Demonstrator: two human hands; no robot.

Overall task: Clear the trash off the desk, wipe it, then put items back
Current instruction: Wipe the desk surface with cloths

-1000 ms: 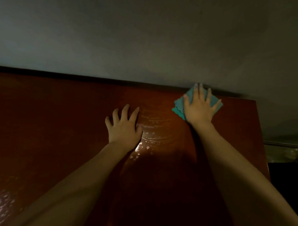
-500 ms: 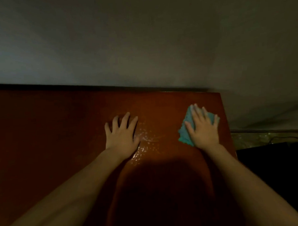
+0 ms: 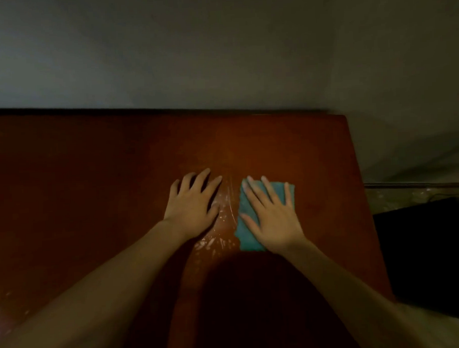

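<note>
Wiping continues: right hand (image 3: 273,219), fingers flat, has dragged the folded teal cloth (image 3: 248,229) from the frame's upper right to centre; left hand (image 3: 191,205) stays splayed on the red-brown wooden bench (image 3: 92,180).

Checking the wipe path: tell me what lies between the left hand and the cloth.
Head view: only a narrow strip of desk with wet streaks separates the left hand from the cloth.
</note>
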